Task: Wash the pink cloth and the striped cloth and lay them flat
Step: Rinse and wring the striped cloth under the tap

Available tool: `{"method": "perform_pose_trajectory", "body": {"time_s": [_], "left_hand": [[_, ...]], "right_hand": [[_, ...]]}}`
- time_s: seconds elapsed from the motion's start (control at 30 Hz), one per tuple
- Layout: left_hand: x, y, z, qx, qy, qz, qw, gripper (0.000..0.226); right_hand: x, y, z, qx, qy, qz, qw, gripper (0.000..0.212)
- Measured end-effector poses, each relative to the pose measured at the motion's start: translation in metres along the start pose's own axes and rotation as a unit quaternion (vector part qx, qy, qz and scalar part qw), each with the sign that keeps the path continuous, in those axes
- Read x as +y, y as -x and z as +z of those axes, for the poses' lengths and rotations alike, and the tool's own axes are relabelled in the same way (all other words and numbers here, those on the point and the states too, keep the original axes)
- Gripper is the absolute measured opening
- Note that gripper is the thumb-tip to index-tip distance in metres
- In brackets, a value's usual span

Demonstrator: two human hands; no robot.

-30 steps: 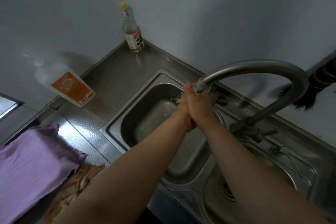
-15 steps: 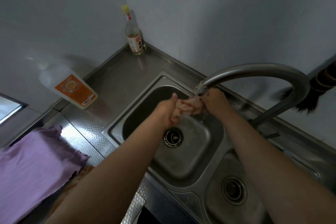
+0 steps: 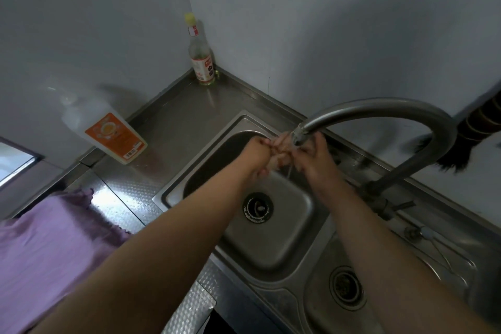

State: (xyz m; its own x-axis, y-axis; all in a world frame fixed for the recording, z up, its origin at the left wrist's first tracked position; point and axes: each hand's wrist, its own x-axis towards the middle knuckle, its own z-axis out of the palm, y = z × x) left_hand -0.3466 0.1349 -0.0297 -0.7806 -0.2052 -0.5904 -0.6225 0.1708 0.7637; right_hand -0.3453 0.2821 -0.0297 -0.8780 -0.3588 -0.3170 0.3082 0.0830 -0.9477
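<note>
Both hands, left hand (image 3: 256,154) and right hand (image 3: 311,160), grip the bunched striped cloth (image 3: 279,153) under the faucet (image 3: 379,111) (water trickling); the pink cloth (image 3: 51,247) lies on the worktop (image 3: 173,116).

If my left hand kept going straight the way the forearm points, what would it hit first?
Most likely the wrung striped cloth that the left hand already grips, then the faucet spout just beyond; depth there is hard to judge.
</note>
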Motion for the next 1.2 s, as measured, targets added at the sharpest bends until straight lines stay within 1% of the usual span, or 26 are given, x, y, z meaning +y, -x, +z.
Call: {"method": "perform_pose_trajectory", "body": {"time_s": [0.03,0.07,0.1,0.13,0.2,0.23,0.27,0.3,0.37,0.4,0.47,0.53,0.63,0.67,0.73,0.8,0.83,0.87,0.9,0.93,0.97,1.03,1.07,1.13,1.17,1.2], "left_hand": [[0.000,0.005,0.008,-0.016,0.055,-0.023,0.998,0.026],[0.001,0.009,0.018,-0.016,0.095,-0.018,0.995,0.032],[-0.001,0.010,0.027,-0.016,0.128,-0.002,0.992,0.033],[-0.004,0.011,0.036,-0.030,0.141,0.027,0.989,0.031],[-0.009,0.013,0.053,-0.040,0.169,0.026,0.984,0.034],[-0.014,0.012,0.056,-0.029,0.163,0.023,0.986,0.037],[-0.017,0.013,0.056,-0.015,0.141,0.036,0.989,0.043],[-0.019,0.013,0.055,-0.019,0.144,0.036,0.989,0.049],[-0.020,0.013,0.053,-0.017,0.150,0.009,0.989,0.051],[-0.020,0.014,0.053,-0.018,0.170,-0.020,0.985,0.048],[-0.019,0.018,0.051,-0.027,0.227,-0.072,0.971,0.040],[-0.022,0.017,0.053,-0.024,0.250,-0.097,0.963,0.039],[-0.022,0.020,0.055,-0.028,0.276,-0.116,0.954,0.042],[-0.023,0.021,0.054,-0.035,0.273,-0.113,0.955,0.045],[-0.025,0.022,0.050,-0.055,0.255,-0.102,0.960,0.047],[-0.030,0.021,0.041,-0.072,0.231,-0.094,0.966,0.045],[-0.030,0.019,0.033,-0.067,0.222,-0.089,0.969,0.043],[-0.030,0.014,0.023,-0.051,0.209,-0.078,0.973,0.038],[-0.030,0.010,0.011,-0.034,0.184,-0.058,0.981,0.029],[-0.030,0.006,-0.001,-0.021,0.156,-0.030,0.987,0.018],[-0.027,0.004,-0.012,-0.021,0.135,0.004,0.991,0.013],[-0.018,0.002,-0.029,-0.046,0.095,0.062,0.992,0.018],[-0.014,0.002,-0.034,-0.058,0.073,0.083,0.992,0.020],[-0.005,0.003,-0.038,-0.057,0.049,0.107,0.991,0.020],[-0.003,0.002,-0.038,-0.047,0.055,0.116,0.991,0.021],[0.000,0.002,-0.035,-0.030,0.074,0.120,0.990,0.021]], "right_hand": [[-0.003,0.007,0.015,-0.020,0.015,-0.031,0.999,0.041],[-0.004,0.013,0.028,-0.032,0.040,-0.058,0.997,0.042],[-0.005,0.016,0.037,-0.034,0.075,-0.090,0.993,0.042],[-0.004,0.015,0.041,-0.019,0.110,-0.122,0.986,0.037],[-0.008,0.009,0.041,0.052,0.151,-0.154,0.975,0.020],[-0.009,0.006,0.040,0.091,0.142,-0.147,0.975,0.022],[-0.013,0.004,0.041,0.128,0.111,-0.130,0.977,0.029],[-0.019,0.003,0.043,0.155,0.075,-0.112,0.979,0.036],[-0.024,-0.003,0.047,0.185,0.057,-0.056,0.979,0.043],[-0.024,-0.006,0.050,0.194,0.064,-0.032,0.978,0.042],[-0.023,-0.012,0.052,0.214,0.044,-0.021,0.976,0.037],[-0.023,-0.017,0.054,0.244,0.007,-0.032,0.969,0.033],[-0.025,-0.020,0.052,0.259,0.006,-0.027,0.966,0.031],[-0.025,-0.021,0.050,0.258,0.013,-0.014,0.966,0.030],[-0.021,-0.026,0.044,0.236,0.022,0.037,0.971,0.017],[-0.017,-0.031,0.029,0.200,0.021,0.093,0.975,0.025],[-0.017,-0.032,0.019,0.181,0.062,0.109,0.975,0.028],[-0.017,-0.033,0.008,0.166,0.133,0.111,0.971,0.029],[-0.017,-0.031,-0.003,0.156,0.207,0.092,0.961,0.031],[-0.016,-0.027,-0.011,0.138,0.254,0.069,0.955,0.033],[-0.013,-0.024,-0.017,0.106,0.271,0.052,0.955,0.031],[-0.007,-0.016,-0.023,0.038,0.242,0.025,0.969,0.016],[-0.003,-0.016,-0.025,0.004,0.240,0.030,0.970,0.010],[-0.001,-0.013,-0.026,-0.048,0.241,0.070,0.967,0.019],[-0.003,-0.014,-0.027,-0.046,0.195,0.097,0.975,0.023],[-0.007,-0.013,-0.026,-0.020,0.099,0.131,0.986,0.023]]}}
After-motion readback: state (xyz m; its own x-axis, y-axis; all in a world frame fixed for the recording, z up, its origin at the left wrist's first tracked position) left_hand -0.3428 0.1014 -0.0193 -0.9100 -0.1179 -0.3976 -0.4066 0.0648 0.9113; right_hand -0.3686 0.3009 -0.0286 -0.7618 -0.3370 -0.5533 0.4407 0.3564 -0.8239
